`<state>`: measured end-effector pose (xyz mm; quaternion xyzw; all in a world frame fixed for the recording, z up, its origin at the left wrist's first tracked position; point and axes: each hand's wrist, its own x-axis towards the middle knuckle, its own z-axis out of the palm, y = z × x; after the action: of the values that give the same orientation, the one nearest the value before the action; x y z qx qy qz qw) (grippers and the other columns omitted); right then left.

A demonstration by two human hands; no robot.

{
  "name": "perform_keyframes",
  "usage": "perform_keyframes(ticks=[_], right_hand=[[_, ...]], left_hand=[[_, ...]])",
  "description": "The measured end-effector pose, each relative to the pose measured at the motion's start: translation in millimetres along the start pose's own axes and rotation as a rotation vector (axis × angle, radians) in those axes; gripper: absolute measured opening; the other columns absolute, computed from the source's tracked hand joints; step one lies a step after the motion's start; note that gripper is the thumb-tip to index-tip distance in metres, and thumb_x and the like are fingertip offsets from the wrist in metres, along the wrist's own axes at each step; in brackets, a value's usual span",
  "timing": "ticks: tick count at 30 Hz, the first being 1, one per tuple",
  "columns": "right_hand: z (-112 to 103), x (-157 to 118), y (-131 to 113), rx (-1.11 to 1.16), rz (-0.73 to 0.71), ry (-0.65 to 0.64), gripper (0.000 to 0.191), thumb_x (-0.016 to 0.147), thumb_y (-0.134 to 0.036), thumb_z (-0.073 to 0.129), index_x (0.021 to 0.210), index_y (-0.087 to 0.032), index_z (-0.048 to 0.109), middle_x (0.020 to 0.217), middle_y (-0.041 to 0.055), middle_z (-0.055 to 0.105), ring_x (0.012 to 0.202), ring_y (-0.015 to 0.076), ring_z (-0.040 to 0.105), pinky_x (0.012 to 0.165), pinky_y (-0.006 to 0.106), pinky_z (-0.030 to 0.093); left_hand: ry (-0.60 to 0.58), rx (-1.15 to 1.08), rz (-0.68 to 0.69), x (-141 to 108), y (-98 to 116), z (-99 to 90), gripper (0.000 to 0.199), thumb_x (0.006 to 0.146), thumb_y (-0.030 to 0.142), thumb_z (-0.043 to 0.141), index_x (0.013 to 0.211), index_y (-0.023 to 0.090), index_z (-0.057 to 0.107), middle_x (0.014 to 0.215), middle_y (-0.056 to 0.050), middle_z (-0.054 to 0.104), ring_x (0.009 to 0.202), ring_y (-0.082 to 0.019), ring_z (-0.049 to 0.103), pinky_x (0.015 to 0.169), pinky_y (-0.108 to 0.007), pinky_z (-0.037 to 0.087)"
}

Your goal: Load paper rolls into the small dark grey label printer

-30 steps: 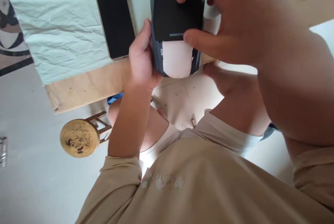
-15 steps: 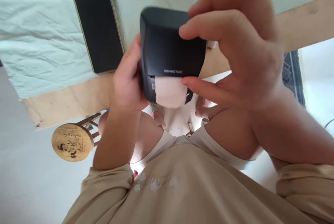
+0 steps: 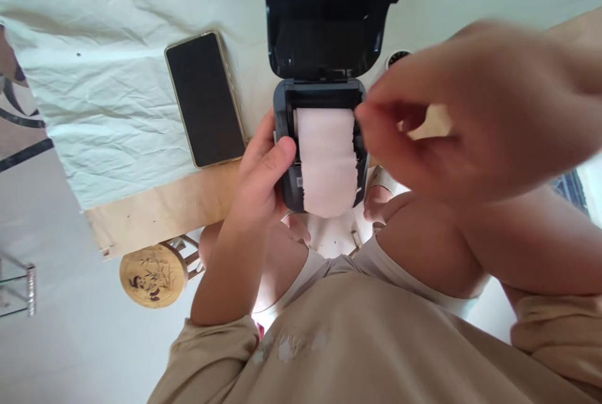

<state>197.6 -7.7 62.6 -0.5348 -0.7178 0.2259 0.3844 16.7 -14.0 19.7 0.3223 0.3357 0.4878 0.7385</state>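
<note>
A black label printer [image 3: 280, 103] sits in my left hand [image 3: 261, 181], whose thumb lies along its left edge with the fingers behind the body. Its lid [image 3: 324, 34] is swung up and back, baring the inside. White paper [image 3: 329, 162] lies in the bay and hangs over the front edge, its sides ragged. At the bay's right side is my right hand [image 3: 451, 122], blurred, with fingers curled and fingertips together close to the paper's edge. Whether anything is between those fingertips is too smeared to make out.
A phone [image 3: 205, 100] with a dark screen lies on the pale green cloth [image 3: 117, 109], left of the printer. Part of a round white object with a dark top [image 3: 397, 59] shows behind my right hand. Below the wooden table edge [image 3: 164, 203] stands a round wooden stool [image 3: 153, 275].
The printer's lid, shut before, is now raised. My right hand has come off the lid and moved to the bay's right side. The view has shifted, showing more floor at left.
</note>
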Motion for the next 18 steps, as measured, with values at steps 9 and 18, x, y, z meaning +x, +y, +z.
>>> perform_keyframes(ticks=[9,18], right_hand=[[-7,-1,-13,-0.727,-0.262,-0.212,0.010,0.088,-0.028,0.055,0.081,-0.025,0.062,0.090,-0.0067,0.068,0.051,0.0019,0.038,0.044,0.027,0.019],[-16,-1,-10,-0.394,-0.123,-0.245,0.028,0.077,-0.034,0.068,0.102,-0.027,0.058,0.061,-0.0059,0.053,0.048,0.0007,0.040,0.046,0.020,0.030]], left_hand=[[-0.018,0.086,-0.010,-3,-2,3.2,0.034,0.083,0.043,0.063,0.114,0.027,0.061,0.126,-0.005,0.064,0.122,-0.027,0.062,0.087,-0.031,0.059],[-0.033,0.101,-0.017,-1,0,-0.6,0.040,0.079,0.044,0.069,0.114,0.026,0.061,0.122,-0.003,0.066,0.127,-0.026,0.058,0.098,-0.031,0.054]])
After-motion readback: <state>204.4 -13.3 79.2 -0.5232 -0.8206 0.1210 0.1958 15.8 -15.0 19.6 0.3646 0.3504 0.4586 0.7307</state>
